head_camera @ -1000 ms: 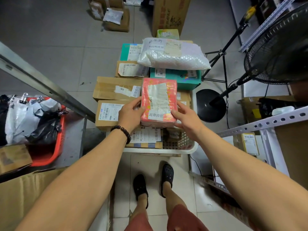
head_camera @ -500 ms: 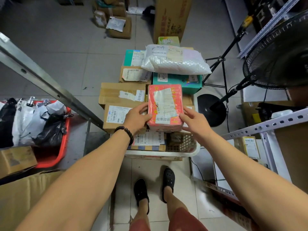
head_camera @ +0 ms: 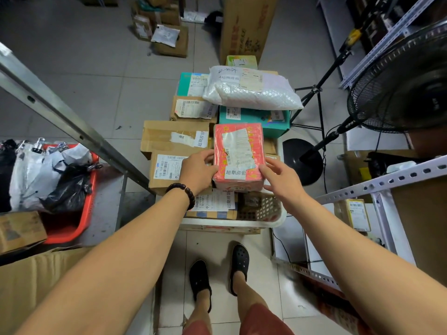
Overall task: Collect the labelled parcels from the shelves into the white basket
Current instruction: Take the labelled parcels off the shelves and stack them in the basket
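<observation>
From the head view, the left hand (head_camera: 198,171) grips the near left edge of the red parcel (head_camera: 238,155), thumb on its top face and the other fingers curled under the side, with a dark bead bracelet (head_camera: 183,192) on the wrist. The right hand (head_camera: 280,176) meets the parcel's near right edge with loosely bent, slightly spread fingers. Whether they clasp it or only touch it I cannot tell. The red parcel, with a torn white label on top, sits level between the 2 sets of fingers, above the stack of parcels in the white basket (head_camera: 278,220). The basket's rim lies just below the right fingers. Just left of the left fingers is a labelled cardboard box (head_camera: 167,170). Beyond the fingertips of both hands sits a teal box (head_camera: 254,118), and a white bubble-wrap parcel (head_camera: 251,91) rests on it. Well to the right of the right fingers stand a black fan (head_camera: 401,85) and a white shelf rail (head_camera: 387,180), with a small yellow parcel (head_camera: 355,213) under the rail. Well to the left of the left fingers, a red tub (head_camera: 72,213) holds bags.
</observation>
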